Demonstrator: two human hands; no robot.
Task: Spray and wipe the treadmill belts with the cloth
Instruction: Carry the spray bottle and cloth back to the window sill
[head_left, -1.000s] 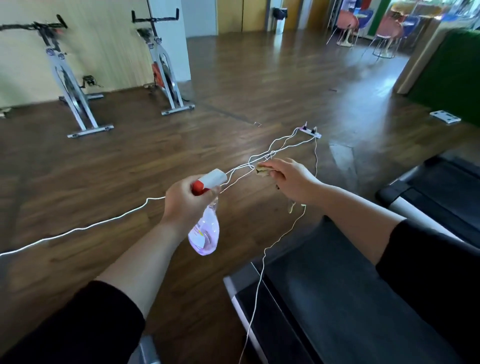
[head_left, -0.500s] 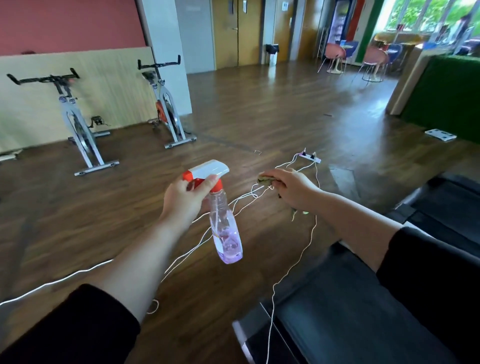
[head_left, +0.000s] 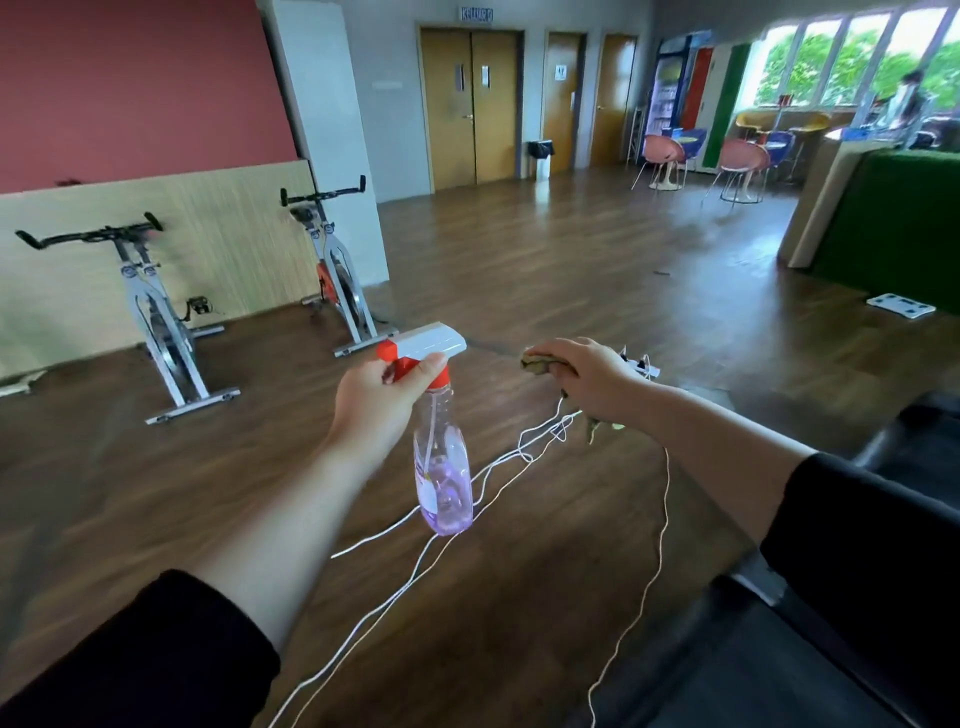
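Note:
My left hand (head_left: 382, 402) grips the neck of a clear spray bottle (head_left: 441, 467) with purple liquid in the bottom and a red and white trigger head; the bottle hangs upright in mid-air over the wooden floor. My right hand (head_left: 587, 376) holds a crumpled olive-green cloth (head_left: 537, 361), with a scrap of it dangling below the wrist. The black belt of a treadmill (head_left: 753, 670) fills the bottom right corner, below my right forearm. A second treadmill (head_left: 919, 431) shows at the right edge.
White cables (head_left: 415, 566) trail across the floor to a power strip (head_left: 641, 366) beyond my right hand. Two exercise bikes (head_left: 156, 322) (head_left: 332, 275) stand by the left wall. A white scale (head_left: 901, 306), chairs and doors lie farther back.
The view has tilted upward, so the treadmill belt has dropped toward the bottom right. The spray bottle has swung from tilted to hanging upright. Both hands keep their holds.

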